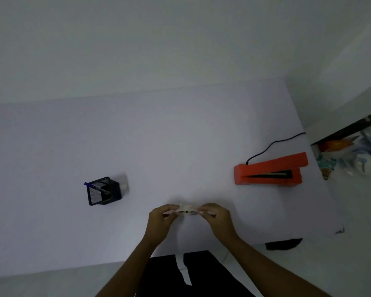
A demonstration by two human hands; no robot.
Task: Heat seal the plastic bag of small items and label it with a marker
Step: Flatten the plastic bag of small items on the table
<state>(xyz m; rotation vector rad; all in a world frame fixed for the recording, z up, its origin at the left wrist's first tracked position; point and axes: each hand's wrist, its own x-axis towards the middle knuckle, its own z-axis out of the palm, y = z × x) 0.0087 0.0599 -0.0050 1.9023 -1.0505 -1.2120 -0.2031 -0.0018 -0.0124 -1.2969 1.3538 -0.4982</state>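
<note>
A small clear plastic bag [187, 209] with pale small items inside is held between both hands just above the white table [159, 146], near its front edge. My left hand [160, 221] pinches the bag's left end and my right hand [217, 218] pinches its right end. An orange heat sealer [270, 171] stands to the right with its jaw raised. A blue-capped marker [96, 187] lies tilted in a black mesh pen holder [103, 191] to the left.
The sealer's black cord [272, 144] runs off the table's right edge. A small white block [124, 185] sits behind the pen holder. Colourful clutter [351, 155] lies on the floor at the right. My dark trousers [191, 275] are below the table's front edge.
</note>
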